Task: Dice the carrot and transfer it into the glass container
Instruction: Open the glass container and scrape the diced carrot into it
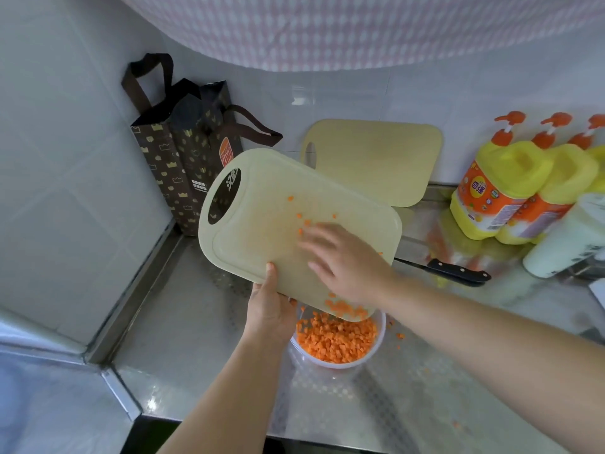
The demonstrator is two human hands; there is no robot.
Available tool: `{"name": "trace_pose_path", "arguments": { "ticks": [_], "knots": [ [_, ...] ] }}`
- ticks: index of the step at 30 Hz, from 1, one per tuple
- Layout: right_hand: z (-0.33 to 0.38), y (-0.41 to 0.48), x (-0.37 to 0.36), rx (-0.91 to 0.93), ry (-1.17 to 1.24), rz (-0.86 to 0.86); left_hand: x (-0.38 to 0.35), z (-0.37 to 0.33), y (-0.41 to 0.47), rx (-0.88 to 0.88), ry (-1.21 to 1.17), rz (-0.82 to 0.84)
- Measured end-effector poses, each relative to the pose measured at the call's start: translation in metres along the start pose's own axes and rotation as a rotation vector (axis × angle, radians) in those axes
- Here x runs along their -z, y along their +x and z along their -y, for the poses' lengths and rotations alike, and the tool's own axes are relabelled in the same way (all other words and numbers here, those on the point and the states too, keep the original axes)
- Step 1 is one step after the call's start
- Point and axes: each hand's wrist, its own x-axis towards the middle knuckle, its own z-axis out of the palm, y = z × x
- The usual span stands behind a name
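My left hand (pixel 270 308) grips the near edge of a cream cutting board (pixel 262 221), thumb on top, holding it tilted over a clear glass container (pixel 381 326). The container holds a heap of diced carrot (pixel 337 342). My right hand (pixel 340 260) lies flat on the board with straight fingers, among carrot dice. A cluster of dice (pixel 347 308) sits at the board's low corner over the container. A few loose dice (pixel 299 217) cling higher up on the board.
A black-handled knife (pixel 458 271) lies on the steel counter (pixel 183 322) behind the board. A second cutting board (pixel 376 158) leans on the wall. A dark paper bag (pixel 176 158) stands in the corner. Yellow detergent bottles (pixel 497 191) stand right. Stray carrot bits (pixel 400 335) lie beside the container.
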Motion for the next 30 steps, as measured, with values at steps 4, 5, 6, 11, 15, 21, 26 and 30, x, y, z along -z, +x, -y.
{"name": "trace_pose_path", "arguments": {
  "ticks": [4,5,6,11,15,21,26,30],
  "knots": [
    [-0.009,0.043,0.010,-0.072,-0.156,0.147,0.000,-0.001,-0.003,-0.024,0.007,0.027],
    [-0.010,0.038,0.006,-0.057,-0.173,0.171,0.000,-0.002,-0.004,-0.035,-0.006,0.033],
    [-0.009,0.026,0.000,-0.041,-0.166,0.188,-0.001,-0.002,-0.005,-0.047,-0.030,0.043],
    [0.003,-0.074,-0.030,0.099,-0.204,0.201,-0.002,-0.003,-0.004,-0.067,-0.088,0.057],
    [0.007,-0.100,-0.027,0.064,-0.019,0.193,-0.005,-0.003,-0.002,-0.048,-0.033,-0.004],
    [-0.030,-0.021,-0.001,-0.190,-0.087,0.064,-0.008,-0.001,-0.006,-0.017,0.008,-0.033],
    [-0.012,-0.079,-0.026,-0.237,-0.056,0.130,-0.002,-0.002,-0.003,-0.020,-0.051,-0.047],
    [0.026,-0.121,-0.034,-0.201,0.095,0.153,0.001,-0.002,0.000,-0.023,-0.060,-0.053]
  ]
}}
